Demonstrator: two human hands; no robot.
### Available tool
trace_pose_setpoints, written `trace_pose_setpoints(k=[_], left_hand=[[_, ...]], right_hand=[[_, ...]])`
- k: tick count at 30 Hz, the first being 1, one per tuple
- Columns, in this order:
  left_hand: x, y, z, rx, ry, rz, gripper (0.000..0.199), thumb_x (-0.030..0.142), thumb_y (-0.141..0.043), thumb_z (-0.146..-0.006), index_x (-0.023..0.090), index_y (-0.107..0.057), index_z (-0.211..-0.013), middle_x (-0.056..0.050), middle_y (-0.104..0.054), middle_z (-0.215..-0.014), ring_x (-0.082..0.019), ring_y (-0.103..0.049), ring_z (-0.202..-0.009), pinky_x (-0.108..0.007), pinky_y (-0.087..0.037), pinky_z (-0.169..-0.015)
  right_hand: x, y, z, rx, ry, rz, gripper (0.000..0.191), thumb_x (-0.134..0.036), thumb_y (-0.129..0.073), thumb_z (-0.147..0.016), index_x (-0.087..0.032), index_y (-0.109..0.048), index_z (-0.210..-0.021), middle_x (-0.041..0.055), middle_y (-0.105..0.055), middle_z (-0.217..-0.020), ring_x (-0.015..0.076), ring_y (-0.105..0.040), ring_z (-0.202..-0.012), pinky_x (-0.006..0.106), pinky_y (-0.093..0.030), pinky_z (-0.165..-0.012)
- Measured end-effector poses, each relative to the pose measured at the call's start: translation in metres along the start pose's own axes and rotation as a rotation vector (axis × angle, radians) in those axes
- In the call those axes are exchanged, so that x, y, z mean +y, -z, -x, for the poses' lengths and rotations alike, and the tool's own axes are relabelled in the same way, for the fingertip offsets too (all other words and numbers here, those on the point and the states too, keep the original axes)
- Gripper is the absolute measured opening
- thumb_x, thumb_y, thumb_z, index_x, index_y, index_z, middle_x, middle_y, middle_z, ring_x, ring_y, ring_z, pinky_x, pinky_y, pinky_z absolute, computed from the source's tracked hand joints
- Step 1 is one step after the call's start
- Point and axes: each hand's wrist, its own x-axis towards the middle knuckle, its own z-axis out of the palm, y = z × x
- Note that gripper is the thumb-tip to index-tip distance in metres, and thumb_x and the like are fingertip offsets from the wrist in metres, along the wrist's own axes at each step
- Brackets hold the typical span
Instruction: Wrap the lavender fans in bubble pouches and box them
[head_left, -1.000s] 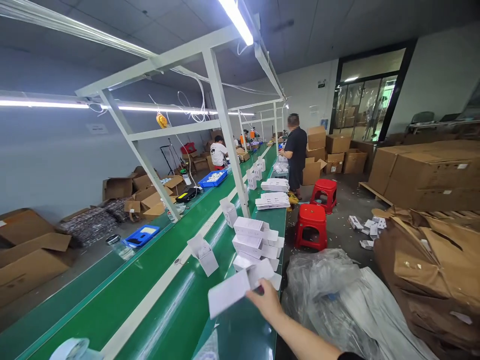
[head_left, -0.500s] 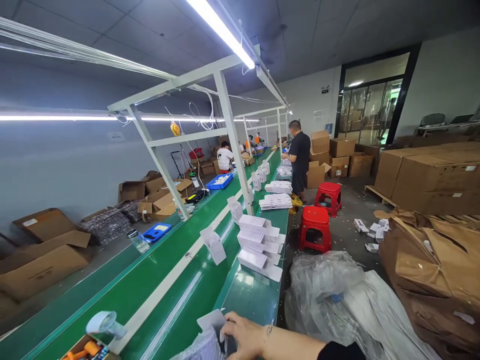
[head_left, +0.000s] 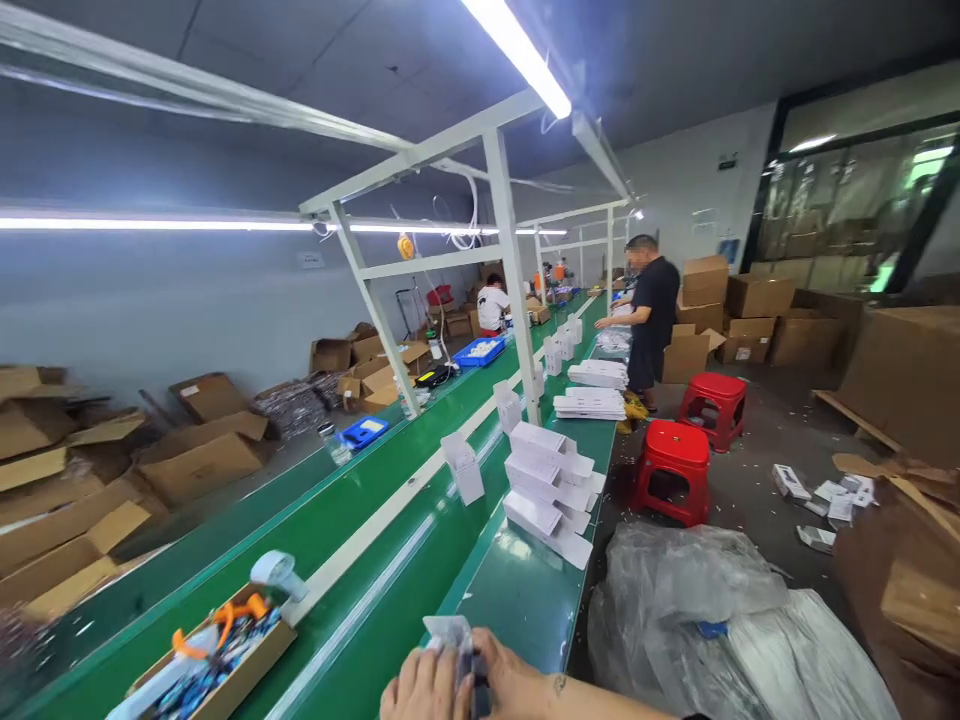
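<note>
At the bottom of the view, my left hand (head_left: 421,686) and my right hand (head_left: 511,678) close together around a small white box (head_left: 448,630) with a flap sticking up. My left fingers wrap over its near side. My right thumb and fingers grip its right side, where a dark grey part (head_left: 478,682) shows between the hands. The rest of the box is hidden. Ahead on the green bench lie three stacked open white boxes (head_left: 536,512) with flaps pointing right. Another open white box (head_left: 463,468) stands upright on the conveyor belt.
A carton (head_left: 255,650) of blue packets and orange items stands at lower left, beside a pale blue handheld item (head_left: 276,572). Flat white boxes (head_left: 589,404) lie farther along. Red stools (head_left: 675,470), plastic sheeting (head_left: 675,590) and a standing co-worker (head_left: 652,310) are on the right.
The view has swung left, bringing the carton of blue packets further in. My left hand has come into view onto the white box. The co-worker's arm now reaches over the bench.
</note>
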Motion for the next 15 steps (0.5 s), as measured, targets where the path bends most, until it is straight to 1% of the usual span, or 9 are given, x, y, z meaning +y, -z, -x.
trace_pose_setpoints(k=[1, 3, 5, 7, 9, 11, 13, 14, 15], left_hand=[[0.002, -0.006, 0.007, 0.006, -0.027, 0.008, 0.044, 0.033, -0.036, -0.088, 0.022, -0.052, -0.127, -0.012, -0.054, -0.129, -0.034, -0.039, -0.126, -0.054, -0.028, -0.101], [0.009, -0.011, 0.019, -0.02, -0.054, 0.041, 0.045, 0.034, -0.039, -0.088, 0.025, -0.047, -0.132, -0.01, -0.055, -0.128, -0.035, -0.032, -0.13, -0.061, -0.013, -0.105], [0.011, -0.008, 0.025, -0.022, -0.077, 0.096, 0.049, 0.041, -0.04, -0.089, 0.026, -0.041, -0.136, -0.01, -0.058, -0.124, -0.034, -0.028, -0.132, -0.063, -0.002, -0.106], [0.006, 0.001, 0.026, 0.003, -0.082, 0.162, 0.053, 0.049, -0.042, -0.087, 0.028, -0.04, -0.136, -0.008, -0.058, -0.123, -0.034, -0.027, -0.132, -0.065, 0.002, -0.105], [-0.003, 0.01, 0.028, 0.083, -0.05, 0.239, 0.051, 0.051, -0.044, -0.087, 0.03, -0.043, -0.133, -0.007, -0.054, -0.128, -0.035, -0.027, -0.132, -0.066, -0.001, -0.105], [-0.012, 0.013, 0.032, 0.2, 0.053, 0.344, 0.043, 0.046, -0.042, -0.089, 0.029, -0.048, -0.128, -0.007, -0.051, -0.13, -0.032, -0.029, -0.13, -0.061, -0.011, -0.107], [-0.017, 0.006, 0.038, 0.276, 0.21, 0.502, 0.036, 0.04, -0.039, -0.091, 0.023, -0.054, -0.119, -0.009, -0.056, -0.12, -0.026, -0.041, -0.12, -0.048, -0.028, -0.104], [-0.017, -0.001, 0.041, 0.275, 0.298, 0.599, 0.033, 0.037, -0.039, -0.091, 0.02, -0.058, -0.112, -0.009, -0.06, -0.111, -0.023, -0.048, -0.111, -0.041, -0.036, -0.098], [-0.015, -0.011, 0.045, 0.251, 0.387, 0.698, 0.03, 0.035, -0.039, -0.091, 0.018, -0.061, -0.103, -0.008, -0.063, -0.102, -0.021, -0.053, -0.101, -0.035, -0.041, -0.091]], right_hand=[[-0.002, -0.003, 0.004, -0.001, 0.0, 0.025, 0.076, -0.031, -0.073, -0.051, -0.023, -0.037, -0.118, 0.0086, -0.047, -0.115, 0.027, -0.049, -0.105, 0.041, -0.039, -0.09], [-0.01, -0.007, 0.011, 0.004, -0.024, 0.069, 0.072, -0.028, -0.068, -0.059, -0.022, -0.034, -0.122, 0.011, -0.047, -0.117, 0.0276, -0.048, -0.109, 0.043, -0.037, -0.095], [-0.017, -0.005, 0.012, 0.008, -0.061, 0.072, 0.069, -0.025, -0.064, -0.063, -0.021, -0.032, -0.124, 0.0122, -0.047, -0.119, 0.0278, -0.048, -0.111, 0.045, -0.036, -0.096], [-0.022, 0.005, 0.002, -0.019, -0.095, 0.067, 0.067, -0.024, -0.063, -0.064, -0.02, -0.032, -0.124, 0.0125, -0.048, -0.119, 0.0277, -0.049, -0.11, 0.044, -0.037, -0.095], [-0.025, 0.022, -0.02, -0.065, -0.109, 0.07, 0.062, -0.025, -0.062, -0.067, -0.02, -0.033, -0.121, 0.0116, -0.051, -0.116, 0.0263, -0.051, -0.106, 0.042, -0.04, -0.092], [-0.026, 0.043, -0.055, -0.115, -0.106, 0.089, 0.055, -0.022, -0.058, -0.069, -0.019, -0.034, -0.119, 0.0098, -0.052, -0.111, 0.0238, -0.054, -0.101, 0.04, -0.042, -0.089], [-0.021, 0.063, -0.102, -0.157, -0.098, 0.121, 0.058, -0.018, -0.058, -0.066, -0.018, -0.033, -0.118, 0.009, -0.052, -0.109, 0.0229, -0.054, -0.098, 0.039, -0.041, -0.088], [-0.016, 0.071, -0.129, -0.175, -0.091, 0.125, 0.06, -0.017, -0.058, -0.064, -0.018, -0.032, -0.119, 0.0087, -0.051, -0.109, 0.0229, -0.053, -0.099, 0.039, -0.04, -0.089], [-0.009, 0.078, -0.158, -0.197, -0.089, 0.128, 0.063, -0.015, -0.059, -0.062, -0.018, -0.032, -0.119, 0.0082, -0.051, -0.107, 0.0227, -0.052, -0.097, 0.039, -0.04, -0.089]])
